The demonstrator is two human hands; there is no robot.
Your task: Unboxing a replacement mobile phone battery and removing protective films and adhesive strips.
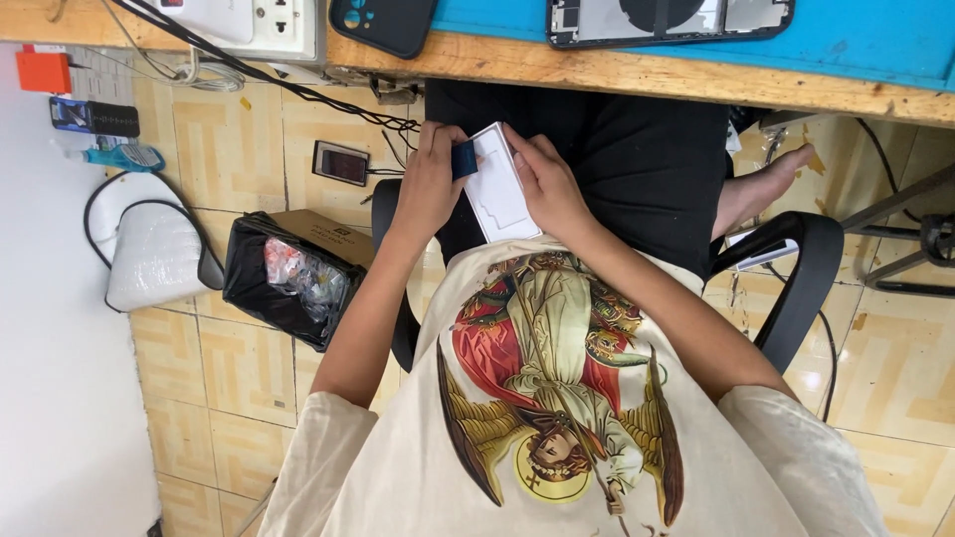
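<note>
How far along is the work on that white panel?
Looks done: opened phone housing lies on the bench. In hand: left hand presses a small blue pad on the white panel, right hand steadies it. Left: housing open, black case off.

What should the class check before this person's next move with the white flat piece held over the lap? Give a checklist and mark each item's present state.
1. Both hands on the white flat piece: ok. The left hand and right hand grip opposite sides.
2. Small dark blue pad held in the left fingers against the piece's edge: ok.
3. Piece resting on the wooden bench: not ok. It is held over the lap.
4. Black cables clear of the left hand: cannot tell. They run close by.
5. Piece's surface clean: cannot tell.
</note>
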